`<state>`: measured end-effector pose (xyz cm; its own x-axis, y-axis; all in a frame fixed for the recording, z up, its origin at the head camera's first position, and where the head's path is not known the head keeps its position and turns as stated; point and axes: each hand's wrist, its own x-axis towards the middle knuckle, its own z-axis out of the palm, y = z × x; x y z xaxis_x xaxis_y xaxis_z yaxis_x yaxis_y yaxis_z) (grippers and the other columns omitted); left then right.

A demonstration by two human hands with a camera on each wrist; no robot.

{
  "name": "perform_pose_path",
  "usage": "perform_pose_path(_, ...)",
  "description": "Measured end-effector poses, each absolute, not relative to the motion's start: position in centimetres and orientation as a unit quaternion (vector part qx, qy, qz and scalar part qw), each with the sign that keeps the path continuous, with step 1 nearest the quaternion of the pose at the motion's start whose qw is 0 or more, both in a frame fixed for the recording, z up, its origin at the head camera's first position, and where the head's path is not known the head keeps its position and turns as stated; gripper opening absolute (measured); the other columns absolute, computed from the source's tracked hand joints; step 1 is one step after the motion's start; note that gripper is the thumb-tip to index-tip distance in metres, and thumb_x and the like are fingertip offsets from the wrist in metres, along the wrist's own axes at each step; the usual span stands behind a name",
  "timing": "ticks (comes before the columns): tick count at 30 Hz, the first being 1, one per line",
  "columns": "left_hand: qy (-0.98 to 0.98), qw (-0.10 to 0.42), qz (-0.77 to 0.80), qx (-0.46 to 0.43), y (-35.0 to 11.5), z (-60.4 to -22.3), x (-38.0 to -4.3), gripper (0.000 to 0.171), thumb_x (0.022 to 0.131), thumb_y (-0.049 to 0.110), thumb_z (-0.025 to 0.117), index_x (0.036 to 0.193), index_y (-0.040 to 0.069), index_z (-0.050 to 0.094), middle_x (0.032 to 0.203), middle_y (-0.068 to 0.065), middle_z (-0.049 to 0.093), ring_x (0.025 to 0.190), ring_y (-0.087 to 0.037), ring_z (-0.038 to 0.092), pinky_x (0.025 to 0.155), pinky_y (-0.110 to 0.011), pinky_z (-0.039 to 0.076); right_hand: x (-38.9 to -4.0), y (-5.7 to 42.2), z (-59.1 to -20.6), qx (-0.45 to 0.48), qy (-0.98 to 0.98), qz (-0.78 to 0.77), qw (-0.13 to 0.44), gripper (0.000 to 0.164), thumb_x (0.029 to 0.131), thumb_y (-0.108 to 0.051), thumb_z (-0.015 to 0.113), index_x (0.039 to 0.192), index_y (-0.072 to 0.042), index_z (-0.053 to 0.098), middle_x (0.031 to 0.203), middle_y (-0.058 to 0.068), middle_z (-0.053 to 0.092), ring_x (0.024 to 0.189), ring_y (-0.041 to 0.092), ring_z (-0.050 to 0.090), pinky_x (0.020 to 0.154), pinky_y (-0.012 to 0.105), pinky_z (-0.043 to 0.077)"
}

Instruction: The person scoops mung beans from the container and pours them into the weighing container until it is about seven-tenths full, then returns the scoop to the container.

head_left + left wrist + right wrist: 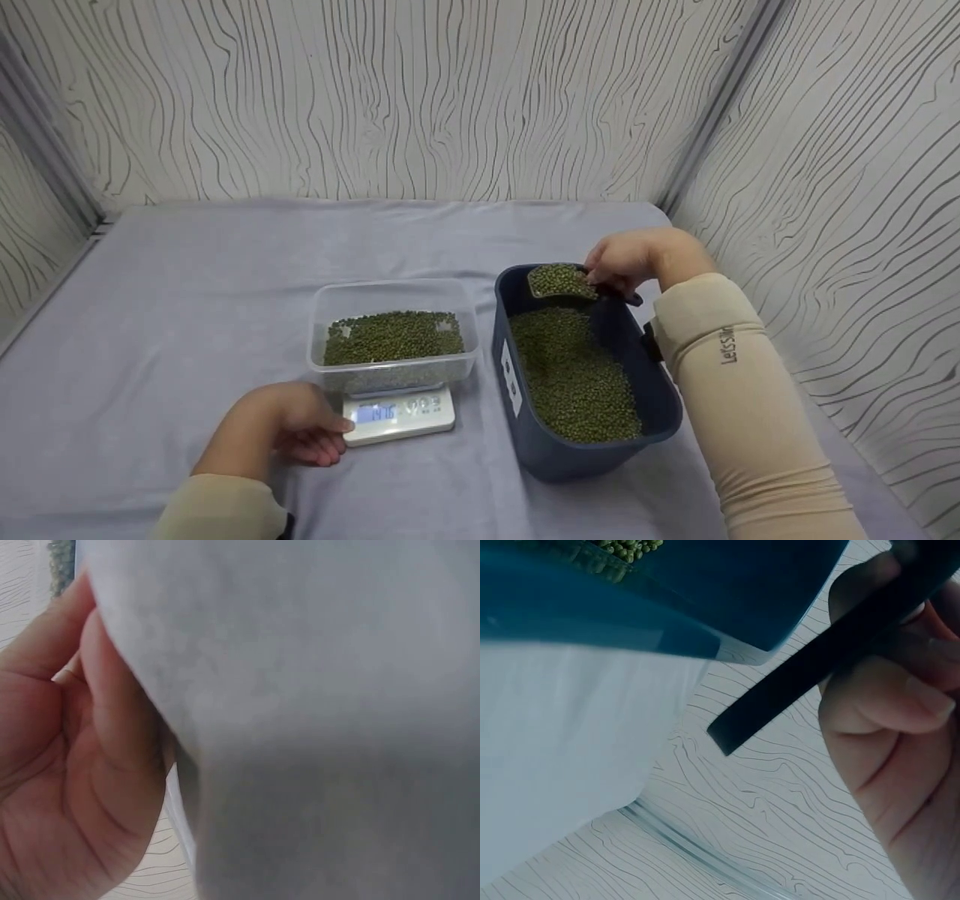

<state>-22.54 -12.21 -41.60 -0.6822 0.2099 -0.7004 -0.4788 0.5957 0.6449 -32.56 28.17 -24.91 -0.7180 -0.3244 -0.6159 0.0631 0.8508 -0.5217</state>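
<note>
Left hand fingers loose by scale — right hand fingers grip scoop.

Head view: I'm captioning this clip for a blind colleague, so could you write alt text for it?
A person's right hand holds a scoop heaped with green beans above a dark blue tub of the same beans. Left of the tub, a clear container of beans sits on a small digital scale, whose front corner the left hand touches, all on a grey cloth-covered table.
</note>
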Motion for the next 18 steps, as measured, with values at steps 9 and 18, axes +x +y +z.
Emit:
perform_pose_path(9, 0.804, 0.39, 0.441, -0.079, -12.3, -41.7, -22.5, 0.026, 0.086, 0.021, 0.063, 0.078, -0.003, 0.068, 0.068, -0.009, 0.066, 0.054, -0.011, 0.062, 0.055, -0.022, 0.053, -32.6, 28.3, -24.7, -0.067, 0.885, -0.264, 0.378, 0.029, 0.093, -0.007, 0.043, 0.065, -0.011, 0.043, 0.054, -0.001, 0.04, 0.047, 0.009, 0.04, 0.048, 0.023, 0.043)
perform_pose_path(18, 0.809, 0.385, 0.438, -0.075, -12.1, -41.4, -22.4, 0.026, 0.086, 0.021, 0.063, 0.077, -0.003, 0.068, 0.067, -0.008, 0.066, 0.055, -0.011, 0.062, 0.054, -0.02, 0.053, -32.5, 27.3, -24.3, -0.07, 0.891, -0.255, 0.369, 0.03, 0.093, -0.006, 0.043, 0.064, -0.013, 0.038, 0.056, -0.002, 0.036, 0.051, 0.009, 0.036, 0.049, 0.021, 0.038)
